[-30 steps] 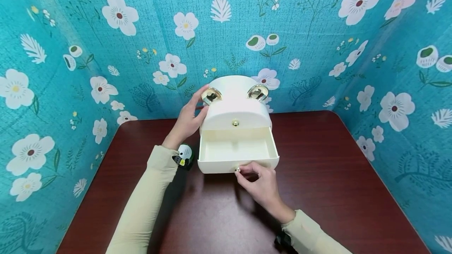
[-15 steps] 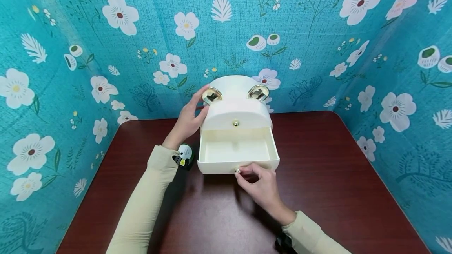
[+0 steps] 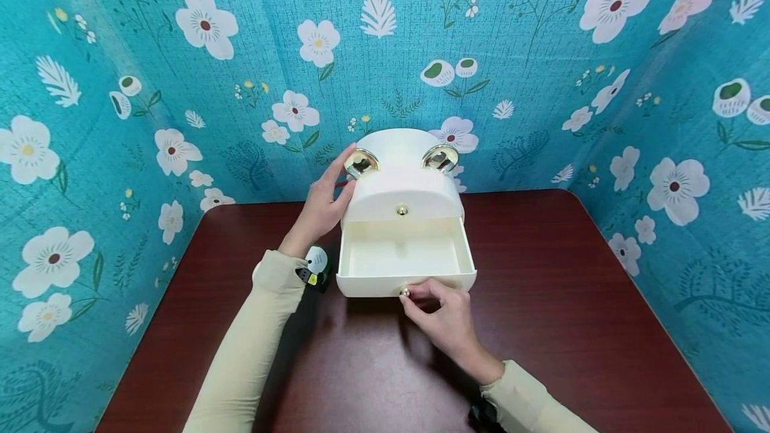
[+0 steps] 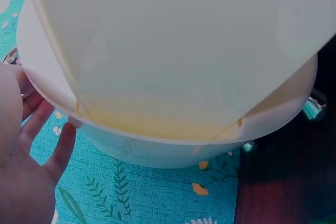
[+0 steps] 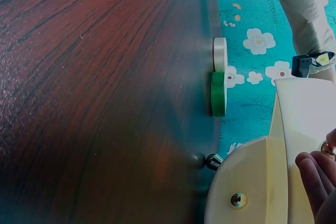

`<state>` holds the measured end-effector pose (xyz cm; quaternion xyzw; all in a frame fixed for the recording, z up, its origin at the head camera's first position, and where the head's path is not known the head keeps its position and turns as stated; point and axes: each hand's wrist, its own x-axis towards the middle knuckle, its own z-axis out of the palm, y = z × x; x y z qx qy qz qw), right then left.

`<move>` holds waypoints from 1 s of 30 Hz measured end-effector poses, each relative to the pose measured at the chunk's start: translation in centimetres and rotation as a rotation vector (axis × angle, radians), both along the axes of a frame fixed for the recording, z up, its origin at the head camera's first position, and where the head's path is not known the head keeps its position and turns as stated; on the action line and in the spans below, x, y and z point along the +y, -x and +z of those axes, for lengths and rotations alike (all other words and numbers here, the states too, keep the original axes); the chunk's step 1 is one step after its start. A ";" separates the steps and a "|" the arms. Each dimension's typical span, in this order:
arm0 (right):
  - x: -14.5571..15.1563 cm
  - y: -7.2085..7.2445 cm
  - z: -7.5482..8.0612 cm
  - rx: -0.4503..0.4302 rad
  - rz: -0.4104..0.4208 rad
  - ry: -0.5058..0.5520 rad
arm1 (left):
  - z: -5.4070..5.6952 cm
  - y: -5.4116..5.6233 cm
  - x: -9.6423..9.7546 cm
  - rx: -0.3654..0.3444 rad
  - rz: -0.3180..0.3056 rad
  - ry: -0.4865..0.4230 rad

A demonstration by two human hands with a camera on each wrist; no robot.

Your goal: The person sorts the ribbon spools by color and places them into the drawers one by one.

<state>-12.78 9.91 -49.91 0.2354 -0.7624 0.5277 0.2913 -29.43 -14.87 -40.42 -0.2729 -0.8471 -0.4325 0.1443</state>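
So, nearest first: dark red tabletop point(image 3: 385, 379) runs below and right of the right hand point(image 3: 445, 319) out to the side edges, thumb and fingertips pinching the shiny knob point(image 3: 405, 292), white drawer point(image 3: 363, 286) pulled out just beyond them. Farther up, left hand point(image 3: 321, 204), fingers spread and fairly straight, touches the white box point(image 3: 404, 182) on its left side, blue floral cloth point(image 3: 252, 25) close behind.

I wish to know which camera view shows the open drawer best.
The head view: the drawer shows its inside and front, with the right hand covering only part of the front. The right wrist view crops it, mainly to the front; the left wrist view shows just a large pale surface, cut off.
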 end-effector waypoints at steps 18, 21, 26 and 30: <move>0.0 -0.1 0.0 -0.003 -0.003 -0.003 | -1.4 -1.1 -1.9 -0.063 -0.014 -0.049; 0.0 -0.1 0.1 -0.014 -0.002 -0.003 | -2.0 -1.7 -3.1 -0.093 0.018 -0.025; 0.0 -0.1 0.1 -0.020 -0.008 -0.004 | -3.6 -2.6 -6.1 -0.150 0.078 0.068; 0.0 0.0 -0.1 -0.012 -0.017 -0.008 | -5.2 -3.2 -8.6 -0.232 0.113 0.135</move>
